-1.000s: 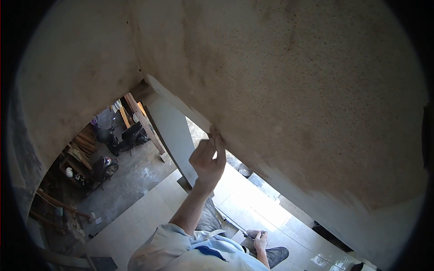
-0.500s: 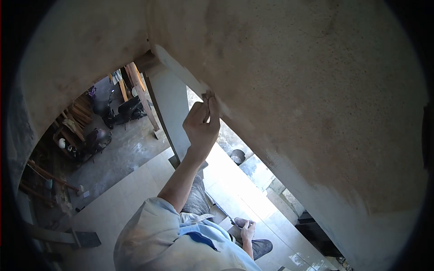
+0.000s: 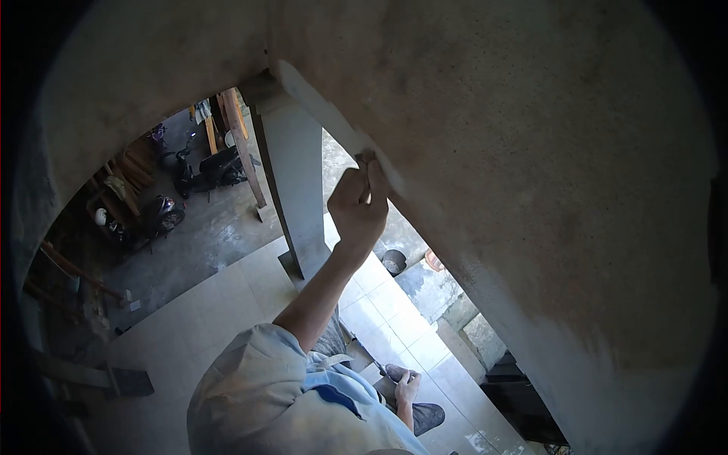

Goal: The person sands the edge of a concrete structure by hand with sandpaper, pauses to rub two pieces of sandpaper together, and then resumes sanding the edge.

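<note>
My left hand [image 3: 360,205] is raised to the lower edge of a plastered surface [image 3: 516,197], its fingers pinched at the pale strip [image 3: 315,102] along that edge. What is between the fingertips is too small and dark to make out. Lower down, beside my legs, my right hand [image 3: 407,387] is closed around a dark, rounded thing [image 3: 395,372], and a thin dark rod shows next to it. The light blue shirt [image 3: 258,387] covers my torso.
Motorbikes [image 3: 220,168] and stacked wood [image 3: 136,174] stand at the left, near a leaning wooden post [image 3: 244,152]. A pale column [image 3: 292,174] rises beside my left forearm. Below are floor tiles [image 3: 212,303], a dark bucket [image 3: 393,262] and a black object [image 3: 523,406].
The view has shifted slightly. My left hand appears a little farther right in the picture, still at the edge. My right hand keeps its closed grip, slightly farther left in view.
</note>
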`<state>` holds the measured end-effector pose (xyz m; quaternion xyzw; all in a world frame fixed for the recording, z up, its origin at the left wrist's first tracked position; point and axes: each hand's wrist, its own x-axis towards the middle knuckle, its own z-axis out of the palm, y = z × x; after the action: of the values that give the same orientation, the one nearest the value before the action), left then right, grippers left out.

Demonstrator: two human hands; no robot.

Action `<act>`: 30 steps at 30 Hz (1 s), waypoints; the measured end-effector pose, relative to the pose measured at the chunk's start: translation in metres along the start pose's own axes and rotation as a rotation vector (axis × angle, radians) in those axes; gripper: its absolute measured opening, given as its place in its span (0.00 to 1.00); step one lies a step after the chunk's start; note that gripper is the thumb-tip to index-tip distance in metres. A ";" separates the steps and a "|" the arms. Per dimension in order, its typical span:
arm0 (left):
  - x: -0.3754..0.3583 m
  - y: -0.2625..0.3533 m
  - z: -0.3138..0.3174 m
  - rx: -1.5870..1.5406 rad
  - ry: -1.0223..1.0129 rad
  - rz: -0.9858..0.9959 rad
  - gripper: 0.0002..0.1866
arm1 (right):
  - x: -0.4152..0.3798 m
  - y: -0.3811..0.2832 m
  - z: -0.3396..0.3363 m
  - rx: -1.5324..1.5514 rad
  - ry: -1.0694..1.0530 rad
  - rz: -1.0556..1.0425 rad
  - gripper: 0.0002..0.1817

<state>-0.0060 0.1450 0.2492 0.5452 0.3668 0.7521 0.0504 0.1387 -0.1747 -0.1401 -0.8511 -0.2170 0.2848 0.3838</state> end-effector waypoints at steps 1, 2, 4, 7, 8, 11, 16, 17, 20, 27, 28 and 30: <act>-0.010 0.003 -0.003 0.028 -0.034 0.102 0.12 | 0.001 0.003 0.000 -0.004 0.000 0.003 0.15; -0.021 0.006 -0.011 -0.003 -0.116 0.114 0.11 | 0.002 0.006 0.000 -0.009 0.002 0.008 0.15; -0.016 -0.010 -0.013 -0.028 -0.112 0.267 0.10 | 0.003 0.003 0.000 -0.017 0.007 -0.025 0.15; 0.020 -0.042 -0.005 0.090 -0.020 0.025 0.19 | -0.002 -0.006 -0.005 -0.069 0.003 -0.027 0.15; 0.027 -0.052 -0.005 0.080 -0.007 -0.118 0.22 | -0.003 -0.003 -0.004 -0.051 -0.007 -0.014 0.15; 0.008 -0.034 -0.001 0.033 0.018 -0.084 0.21 | 0.001 0.002 0.000 -0.008 0.006 -0.027 0.15; -0.006 -0.032 -0.011 -0.050 -0.068 0.096 0.05 | 0.005 0.007 0.002 -0.054 0.003 0.007 0.15; 0.003 -0.039 -0.008 0.030 -0.035 0.089 0.11 | 0.007 0.012 0.004 -0.054 0.006 0.006 0.15; 0.036 -0.060 0.000 -0.010 0.061 -0.291 0.24 | 0.003 0.014 0.001 -0.066 0.033 -0.026 0.15; -0.004 -0.041 -0.003 -0.076 0.013 -0.037 0.23 | 0.008 0.008 0.004 -0.049 0.004 0.003 0.14; 0.004 -0.050 -0.006 0.000 0.008 -0.026 0.23 | 0.003 0.007 0.001 -0.069 0.001 0.003 0.14; 0.028 -0.080 0.004 0.060 0.108 -0.193 0.24 | -0.003 -0.002 -0.004 -0.110 0.008 0.005 0.15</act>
<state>-0.0394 0.2183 0.2230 0.4672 0.4423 0.7607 0.0862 0.1385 -0.1770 -0.1355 -0.8725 -0.2288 0.2703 0.3367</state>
